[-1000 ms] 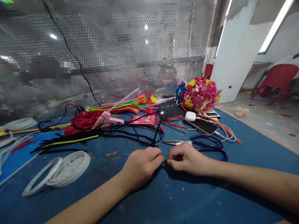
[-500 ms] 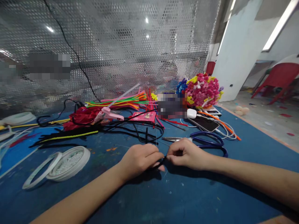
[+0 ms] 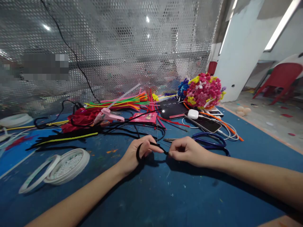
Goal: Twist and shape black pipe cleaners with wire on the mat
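Observation:
A black pipe cleaner [image 3: 138, 154] curves around the thumb side of my left hand [image 3: 129, 154] and runs along its fingers. My left hand holds it with fingers bent and the index finger pointing right. At its right end, my right hand [image 3: 187, 153] pinches the tip between thumb and index finger. The two hands are a small gap apart, just above the blue table [image 3: 189, 195]. Right behind my right hand lie blue-handled scissors [image 3: 210, 140], their blades partly covered. A thin clear thread [image 3: 157, 130] rises behind the fingers of my left hand.
Left of my hands is a white round container of beads [image 3: 67, 165] with a ring [image 3: 39, 176] leaning on it. Behind are a pink glue gun [image 3: 107, 115], black pipe cleaners [image 3: 63, 140], coloured pipe cleaners [image 3: 123, 102], a phone [image 3: 205, 124] and a fuzzy flower bundle [image 3: 205, 90].
My left hand has turned and lifted slightly, its fingers opening somewhat, so the black pipe cleaner's loop now shows around it. My right hand keeps its pinch. The view has shifted slightly.

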